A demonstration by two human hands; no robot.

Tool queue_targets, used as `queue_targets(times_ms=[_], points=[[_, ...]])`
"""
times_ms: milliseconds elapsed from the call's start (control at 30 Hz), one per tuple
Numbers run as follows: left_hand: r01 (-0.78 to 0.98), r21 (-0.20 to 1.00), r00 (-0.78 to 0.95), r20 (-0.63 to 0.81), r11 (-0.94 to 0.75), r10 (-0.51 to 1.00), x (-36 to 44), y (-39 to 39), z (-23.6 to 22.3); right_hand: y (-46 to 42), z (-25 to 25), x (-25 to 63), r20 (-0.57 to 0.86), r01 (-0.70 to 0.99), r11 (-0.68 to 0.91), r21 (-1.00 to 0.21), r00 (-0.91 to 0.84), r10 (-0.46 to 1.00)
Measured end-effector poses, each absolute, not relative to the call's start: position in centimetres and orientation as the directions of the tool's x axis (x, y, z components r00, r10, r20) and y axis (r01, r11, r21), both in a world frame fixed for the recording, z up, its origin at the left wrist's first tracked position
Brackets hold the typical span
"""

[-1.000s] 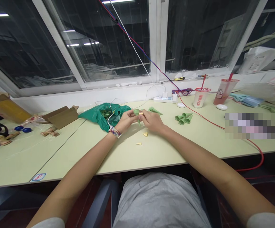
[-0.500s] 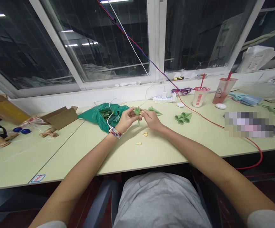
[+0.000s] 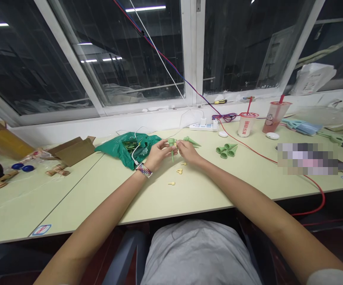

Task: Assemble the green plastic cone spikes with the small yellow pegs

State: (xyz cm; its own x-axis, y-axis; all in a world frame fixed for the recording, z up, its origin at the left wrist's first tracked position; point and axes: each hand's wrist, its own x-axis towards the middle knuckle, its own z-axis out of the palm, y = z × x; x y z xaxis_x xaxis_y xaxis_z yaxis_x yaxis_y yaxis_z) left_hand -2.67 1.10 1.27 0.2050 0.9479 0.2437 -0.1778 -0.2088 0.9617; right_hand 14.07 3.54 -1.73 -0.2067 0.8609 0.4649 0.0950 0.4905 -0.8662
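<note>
My left hand (image 3: 158, 154) is closed around a green plastic cone-shaped spike (image 3: 172, 152), its wide cup up and its point down, just above the table. My right hand (image 3: 187, 151) pinches a small yellow plastic plug against the side of the spike, just below the cup; fingertips mostly hide the plug. Below the hands lie loose yellow plugs (image 3: 171, 183) on the table. Several green spikes (image 3: 226, 150) are grouped to the right, and more spikes (image 3: 191, 141) lie just behind my right hand. An open green plastic bag (image 3: 114, 147) with green parts inside sits beside my left hand.
A power strip (image 3: 201, 127), a drink cup (image 3: 245, 126) and a second cup (image 3: 273, 118) stand along the window. A red cable (image 3: 257, 152) crosses the right side. On the left are a cardboard box (image 3: 70, 151), wooden pieces (image 3: 57, 170) and blue balls (image 3: 28, 168).
The spike has tilted so that its cup opening now shows less, and both hands stay together on it. The view has shifted slightly. A blurred shape has appeared at the right edge.
</note>
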Motion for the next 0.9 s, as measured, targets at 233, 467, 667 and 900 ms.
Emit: queue_targets(times_ms=[233,467,667,900], points=[[-0.170,0.979,0.250,0.150,-0.109,0.956,-3.5,1.6,0.9,3.4,-1.7,14.3,0.538,0.179,0.575,-0.798,-0.218,0.814],[-0.246,0.969,0.257,0.073,-0.007,0.964,-3.3,1.5,1.0,2.5,-1.2,14.7,0.575,0.292,0.636,-0.714,-0.273,0.771],[-0.288,0.958,0.238,0.062,0.009,0.969,-3.2,1.3,1.0,2.2,-1.0,14.7,0.571,0.339,0.639,-0.691,-0.286,0.769],[-0.290,0.954,0.186,0.129,-0.071,0.974,-2.9,1.5,1.2,2.4,-1.2,14.0,0.546,0.245,0.585,-0.773,-0.211,0.810]])
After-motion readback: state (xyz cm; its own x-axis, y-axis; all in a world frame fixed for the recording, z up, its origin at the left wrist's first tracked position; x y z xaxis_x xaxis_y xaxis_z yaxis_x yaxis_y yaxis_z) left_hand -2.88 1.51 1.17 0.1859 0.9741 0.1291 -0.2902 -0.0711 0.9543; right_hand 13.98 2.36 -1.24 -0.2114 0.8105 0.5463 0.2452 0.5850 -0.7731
